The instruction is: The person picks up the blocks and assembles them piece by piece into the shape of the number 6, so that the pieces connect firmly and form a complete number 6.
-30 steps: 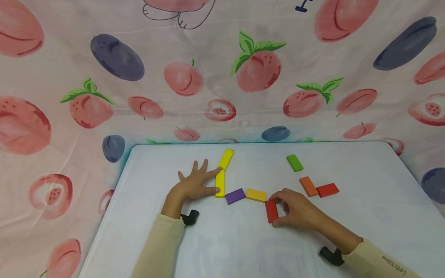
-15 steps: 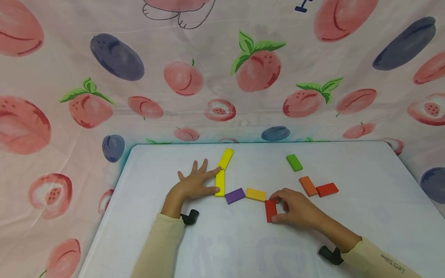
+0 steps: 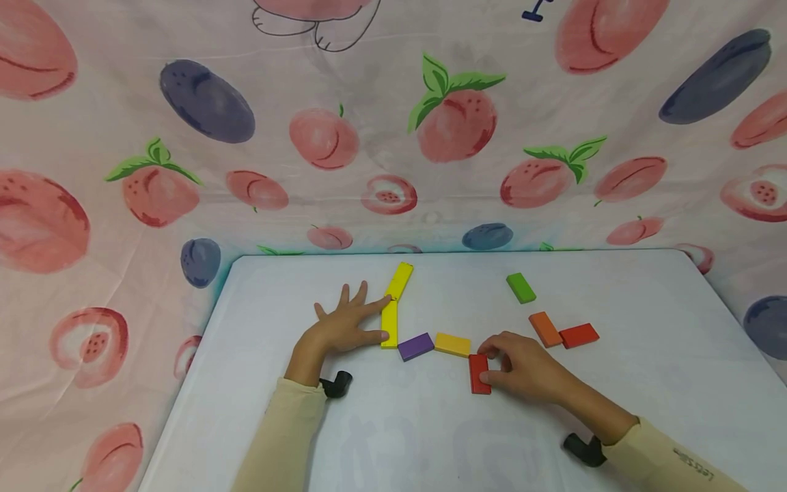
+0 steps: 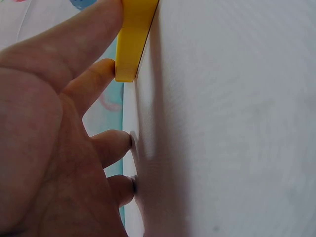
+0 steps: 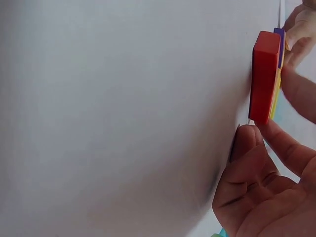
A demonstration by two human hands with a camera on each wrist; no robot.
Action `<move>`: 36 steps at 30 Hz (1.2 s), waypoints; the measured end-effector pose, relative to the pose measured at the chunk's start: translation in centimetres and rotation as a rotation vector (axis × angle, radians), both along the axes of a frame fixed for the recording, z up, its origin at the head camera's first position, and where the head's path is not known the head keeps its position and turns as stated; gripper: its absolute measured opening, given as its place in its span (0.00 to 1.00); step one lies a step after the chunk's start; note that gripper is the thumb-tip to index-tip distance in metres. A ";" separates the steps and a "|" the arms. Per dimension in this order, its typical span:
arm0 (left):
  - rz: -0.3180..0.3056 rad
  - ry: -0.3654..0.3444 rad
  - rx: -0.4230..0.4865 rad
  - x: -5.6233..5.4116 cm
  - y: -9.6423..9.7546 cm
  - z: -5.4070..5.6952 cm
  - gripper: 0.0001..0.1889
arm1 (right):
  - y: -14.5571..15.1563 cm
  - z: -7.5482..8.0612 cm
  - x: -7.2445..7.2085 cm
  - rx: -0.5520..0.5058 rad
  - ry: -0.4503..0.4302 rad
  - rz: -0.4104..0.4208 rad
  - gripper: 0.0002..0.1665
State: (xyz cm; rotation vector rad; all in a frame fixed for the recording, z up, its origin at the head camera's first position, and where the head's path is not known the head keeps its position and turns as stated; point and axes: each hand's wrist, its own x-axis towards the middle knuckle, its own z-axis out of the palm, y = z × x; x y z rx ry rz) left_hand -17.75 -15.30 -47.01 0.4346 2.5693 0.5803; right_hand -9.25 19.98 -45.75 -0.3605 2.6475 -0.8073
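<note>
My right hand (image 3: 529,365) has its thumb on top of a red rectangular block (image 3: 478,374) and its index fingertip at the block's far right corner. In the right wrist view the red block (image 5: 264,79) lies flat, with the other fingers curled beside it. My left hand (image 3: 344,326) spreads its fingers, thumb and index fingertip on two yellow blocks (image 3: 389,321) set end to end at an angle. The left wrist view shows one yellow block (image 4: 136,39) against the thumb. A purple block (image 3: 416,347) and an orange-yellow block (image 3: 452,344) bridge the yellow and red ones.
To the right lie a green block (image 3: 521,288), an orange block (image 3: 545,330) and another red block (image 3: 579,335), the last two touching. All are on a white tabletop (image 3: 406,437). A fruit-patterned cloth (image 3: 369,82) hangs behind its far edge.
My right thumb has slid from the red block's near end up onto its top. The red block has shifted very slightly left. The left hand stays put on the yellow blocks.
</note>
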 end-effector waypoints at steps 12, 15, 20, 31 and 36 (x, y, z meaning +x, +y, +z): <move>0.001 0.004 -0.001 0.1 0.1 0.2 0.40 | 0.1 -0.2 0.0 -0.004 0.014 0.004 0.21; 0.000 0.005 0.002 0.2 0.1 0.2 0.40 | 0.0 -0.2 0.0 -0.006 0.018 0.004 0.20; 0.000 0.010 0.005 0.2 0.1 0.2 0.40 | 0.0 -0.1 0.0 0.009 0.014 -0.003 0.21; 0.002 0.004 0.012 0.2 0.1 0.1 0.40 | 0.9 1.1 -1.6 0.000 0.088 -0.079 0.17; 0.003 0.007 0.013 0.2 0.1 0.1 0.39 | 2.1 2.0 -3.8 -0.009 0.166 -0.144 0.20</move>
